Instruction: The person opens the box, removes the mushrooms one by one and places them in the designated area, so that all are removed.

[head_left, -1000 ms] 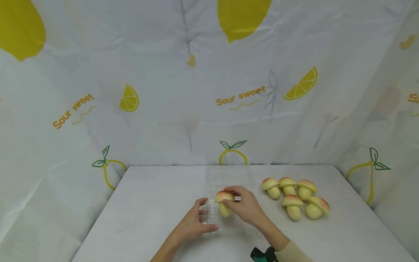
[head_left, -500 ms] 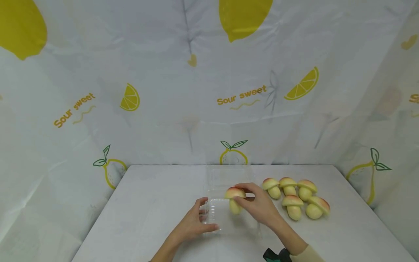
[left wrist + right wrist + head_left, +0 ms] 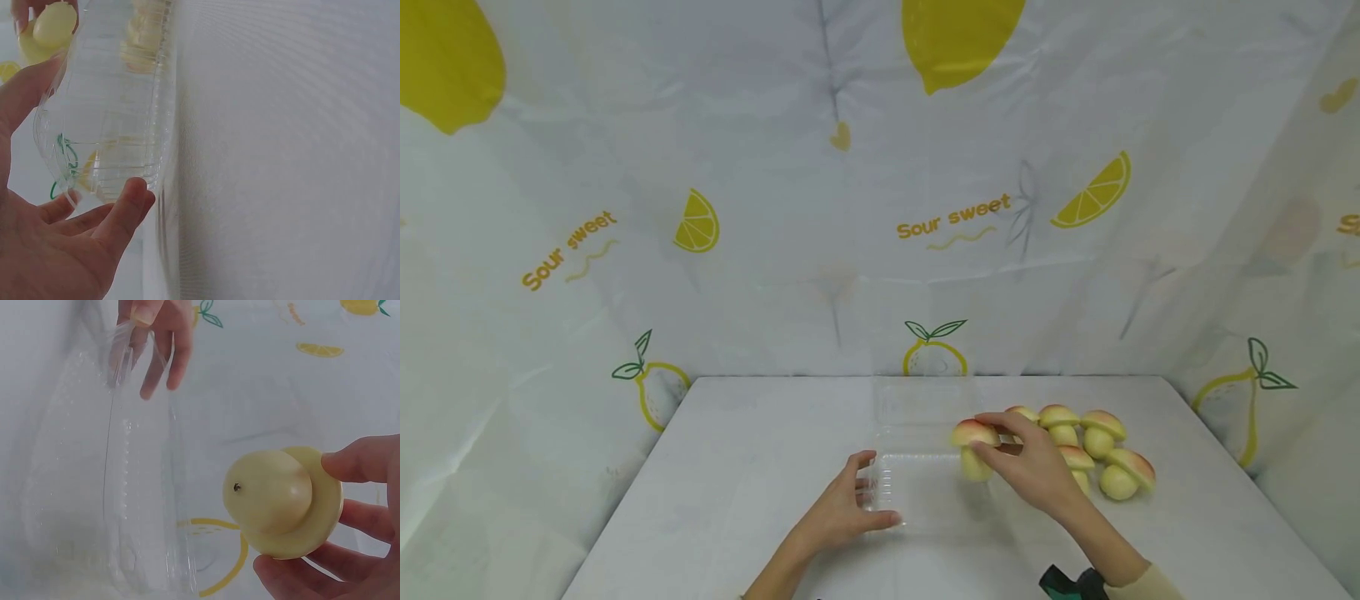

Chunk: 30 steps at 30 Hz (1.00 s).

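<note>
A mushroom model (image 3: 973, 433) with a red-tinged yellow cap and pale stem is held by my right hand (image 3: 1033, 471), thumb and fingers on its cap. In the right wrist view the round stem end of the mushroom (image 3: 269, 490) faces the camera. It hangs above the right side of a clear plastic clamshell box (image 3: 928, 496), whose lid (image 3: 925, 402) lies folded back. My left hand (image 3: 838, 510) grips the left end of the box, thumb on the near side and fingers round the far side. The left wrist view shows the clear wall (image 3: 112, 106) close up.
Several more mushrooms (image 3: 1101, 435) lie grouped on the white table (image 3: 745, 467) right of the box; my right hand partly covers some. A lemon-printed sheet (image 3: 790, 208) hangs behind the table's far edge.
My right hand has carried the mushroom rightward, from over the box's left part to its right side. The left hand and the box have stayed in place.
</note>
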{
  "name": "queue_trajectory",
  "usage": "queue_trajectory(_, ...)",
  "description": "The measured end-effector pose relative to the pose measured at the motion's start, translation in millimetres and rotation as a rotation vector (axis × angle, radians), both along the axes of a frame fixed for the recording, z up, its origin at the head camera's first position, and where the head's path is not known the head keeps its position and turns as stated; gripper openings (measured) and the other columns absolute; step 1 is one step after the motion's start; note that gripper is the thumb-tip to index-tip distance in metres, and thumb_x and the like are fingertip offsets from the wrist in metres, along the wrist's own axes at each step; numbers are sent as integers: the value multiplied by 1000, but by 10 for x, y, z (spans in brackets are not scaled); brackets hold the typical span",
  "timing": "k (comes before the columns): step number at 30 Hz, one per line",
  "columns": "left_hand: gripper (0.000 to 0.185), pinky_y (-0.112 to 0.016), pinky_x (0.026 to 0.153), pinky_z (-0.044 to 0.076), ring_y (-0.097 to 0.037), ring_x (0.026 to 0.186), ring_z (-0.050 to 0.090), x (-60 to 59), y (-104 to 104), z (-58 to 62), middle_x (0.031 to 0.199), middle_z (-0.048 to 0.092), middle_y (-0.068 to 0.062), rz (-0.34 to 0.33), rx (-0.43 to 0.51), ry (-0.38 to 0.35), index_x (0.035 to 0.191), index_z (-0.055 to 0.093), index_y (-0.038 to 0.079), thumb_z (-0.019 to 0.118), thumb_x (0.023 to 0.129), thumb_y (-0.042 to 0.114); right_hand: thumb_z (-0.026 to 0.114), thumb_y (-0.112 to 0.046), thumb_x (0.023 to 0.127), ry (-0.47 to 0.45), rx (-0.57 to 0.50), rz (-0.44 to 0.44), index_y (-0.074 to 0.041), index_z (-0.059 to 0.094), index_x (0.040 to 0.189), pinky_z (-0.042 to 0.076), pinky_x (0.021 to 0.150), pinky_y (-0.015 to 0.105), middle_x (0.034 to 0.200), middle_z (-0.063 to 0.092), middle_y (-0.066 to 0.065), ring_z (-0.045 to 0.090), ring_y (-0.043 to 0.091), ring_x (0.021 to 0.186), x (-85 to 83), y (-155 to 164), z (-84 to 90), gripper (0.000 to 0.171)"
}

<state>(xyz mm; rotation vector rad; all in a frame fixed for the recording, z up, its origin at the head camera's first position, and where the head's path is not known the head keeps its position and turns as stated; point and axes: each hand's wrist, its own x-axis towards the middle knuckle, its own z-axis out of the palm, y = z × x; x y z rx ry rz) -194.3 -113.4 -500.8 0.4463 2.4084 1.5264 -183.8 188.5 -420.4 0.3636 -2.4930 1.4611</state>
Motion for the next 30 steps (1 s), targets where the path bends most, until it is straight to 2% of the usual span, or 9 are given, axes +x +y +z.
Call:
queue_trajectory(11, 99, -58, 99, 49, -43, 127, 53, -1, 5, -10, 156, 37, -19, 6, -9, 0, 154, 31, 9, 90, 78, 33, 80, -9, 89, 118, 49, -63, -3, 70, 120, 58, 78, 22, 120, 67, 10, 63, 6, 105, 7, 256, -50, 34)
queue_trajectory(20, 100, -59, 100, 48, -45, 129, 51, 1, 0, -11, 157, 36, -18, 2, -10, 0, 154, 30, 9, 90, 78, 34, 77, -17, 92, 42, 129, -153, -1, 70, 121, 57, 79, 21, 113, 68, 9, 60, 5, 98, -4, 473, -120, 34)
queue_trajectory(26, 99, -59, 100, 48, -44, 129, 52, 1, 5, -7, 157, 36, -18, 7, -16, 3, 154, 31, 9, 90, 78, 32, 76, -17, 92, 4, 177, -188, 0, 69, 123, 57, 80, 22, 119, 68, 14, 63, 17, 104, -39, 572, -262, 36)
queue_trajectory(30, 100, -59, 100, 48, -43, 128, 52, 1, 5, -14, 157, 37, -18, 11, -16, 0, 153, 31, 8, 90, 77, 33, 78, -18, 92, -8, 181, -186, 3, 67, 124, 58, 82, 28, 121, 67, 17, 63, 28, 107, -55, 593, -362, 39)
